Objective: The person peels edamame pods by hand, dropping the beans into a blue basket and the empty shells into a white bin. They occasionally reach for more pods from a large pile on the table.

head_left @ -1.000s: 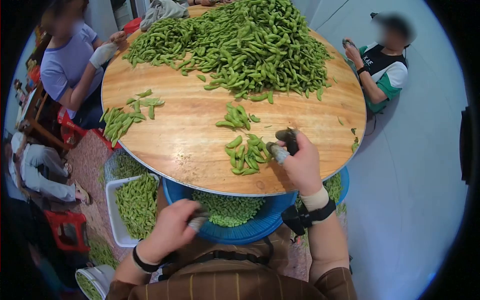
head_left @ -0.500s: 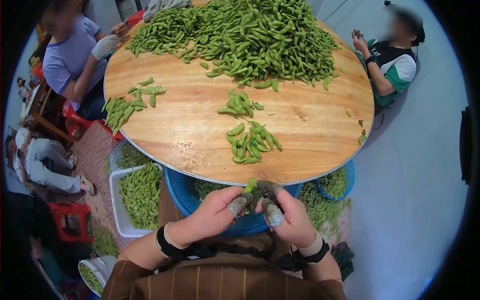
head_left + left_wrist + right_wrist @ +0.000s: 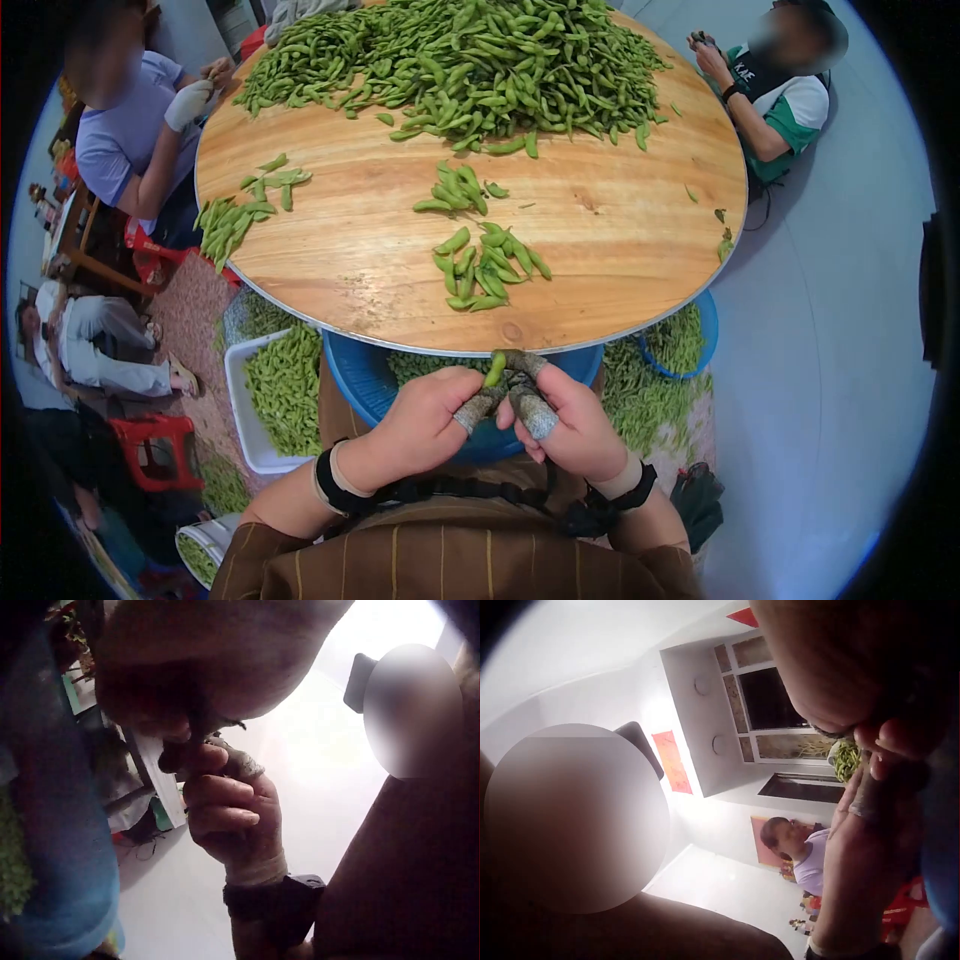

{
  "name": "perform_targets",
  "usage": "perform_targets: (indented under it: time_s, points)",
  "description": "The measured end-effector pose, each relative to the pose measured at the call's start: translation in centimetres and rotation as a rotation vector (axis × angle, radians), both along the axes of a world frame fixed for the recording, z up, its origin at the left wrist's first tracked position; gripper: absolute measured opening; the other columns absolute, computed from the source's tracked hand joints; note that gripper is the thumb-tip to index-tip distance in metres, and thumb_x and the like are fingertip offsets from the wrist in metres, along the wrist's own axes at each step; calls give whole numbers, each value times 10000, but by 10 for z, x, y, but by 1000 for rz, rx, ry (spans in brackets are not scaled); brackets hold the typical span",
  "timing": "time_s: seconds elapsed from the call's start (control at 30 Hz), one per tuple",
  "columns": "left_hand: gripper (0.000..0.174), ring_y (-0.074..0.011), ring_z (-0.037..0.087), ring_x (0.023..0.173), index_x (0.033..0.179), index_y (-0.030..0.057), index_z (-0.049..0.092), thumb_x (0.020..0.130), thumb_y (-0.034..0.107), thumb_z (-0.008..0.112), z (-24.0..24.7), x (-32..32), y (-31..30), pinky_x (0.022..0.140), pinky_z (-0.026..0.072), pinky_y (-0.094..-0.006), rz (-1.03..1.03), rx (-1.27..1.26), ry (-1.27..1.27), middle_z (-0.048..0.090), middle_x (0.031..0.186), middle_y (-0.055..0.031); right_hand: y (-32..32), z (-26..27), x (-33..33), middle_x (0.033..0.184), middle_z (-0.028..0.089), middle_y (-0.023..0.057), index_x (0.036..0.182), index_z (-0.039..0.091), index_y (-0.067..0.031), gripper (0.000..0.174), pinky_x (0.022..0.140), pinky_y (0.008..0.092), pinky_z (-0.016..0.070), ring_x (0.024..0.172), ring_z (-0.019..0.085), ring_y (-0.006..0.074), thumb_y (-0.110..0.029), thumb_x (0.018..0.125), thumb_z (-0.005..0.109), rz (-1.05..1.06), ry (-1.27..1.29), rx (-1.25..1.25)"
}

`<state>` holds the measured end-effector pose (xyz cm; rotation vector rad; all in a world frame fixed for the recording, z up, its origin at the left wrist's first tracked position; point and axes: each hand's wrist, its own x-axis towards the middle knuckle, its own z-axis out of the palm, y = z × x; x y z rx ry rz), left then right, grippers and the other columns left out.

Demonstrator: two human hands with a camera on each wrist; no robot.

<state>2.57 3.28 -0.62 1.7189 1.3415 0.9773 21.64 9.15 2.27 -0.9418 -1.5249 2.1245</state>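
Observation:
In the head view my left hand (image 3: 425, 405) and right hand (image 3: 575, 425) meet over a blue basin (image 3: 347, 385), just off the near table edge. A green edamame pod (image 3: 495, 368) stands up between their fingertips. The left thumb and finger pinch its lower part; the right fingers grip close against its upper part. Grey, worn-looking wraps cover the thumbs and fingers at work. Several edamame pods (image 3: 490, 265) lie in a small pile on the wooden table (image 3: 340, 230) ahead. In the left wrist view the right hand (image 3: 232, 810) shows curled fingers; the pod is hidden there.
A large pod heap (image 3: 480, 75) covers the table's far side. Left of the basin is a white tub (image 3: 238, 405) of pods; a blue basket (image 3: 713, 335) stands right. A red stool (image 3: 155, 440) is on the floor. Two people sit beside the table, another further left.
My right hand has come back from the small pile on the table and joined the left over the basin. A pod now shows between them. The view has shifted slightly.

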Motion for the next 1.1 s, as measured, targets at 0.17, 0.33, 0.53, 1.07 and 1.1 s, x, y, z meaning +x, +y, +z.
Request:
perform_targets:
  time_s: [0.17,0.33,0.53,1.07,1.1]
  points:
    - [131,-253,551,603,964,18,580,875,85,511,8,-5,-3,541,442,-343,-63,164,371,578,752,-128,0,-4,2,793,533,-3,1294,440,-77,368,434,181,354,504,406,45,-106,931,492,-4,127,-384]
    - [165,-147,547,564,974,29,578,951,150,469,-3,-19,-19,499,405,-255,-295,-915,-1298,589,718,-35,-11,-4,3,773,514,1,1293,450,-86,348,419,180,310,489,363,49,-175,959,489,83,452,-789]
    - [188,-290,576,619,939,-1,571,770,70,616,-4,-6,-12,531,464,-350,35,-69,131,582,750,-165,-13,-21,-9,790,536,6,1192,487,-53,254,447,190,416,544,451,49,-84,942,458,-15,84,-360]
    - [136,-77,574,651,956,-11,577,899,-2,454,10,-8,-17,601,490,-246,63,-647,-464,599,762,-22,-9,-24,-15,793,577,150,1020,540,11,238,604,406,482,624,587,296,-81,814,614,-188,-104,620]
    - [150,-98,580,666,995,-12,578,908,34,465,3,-10,-19,598,469,-245,-15,-579,-373,609,791,-32,-5,-29,-13,794,573,156,967,532,-1,231,624,414,485,665,586,325,-89,778,631,-62,-185,798]
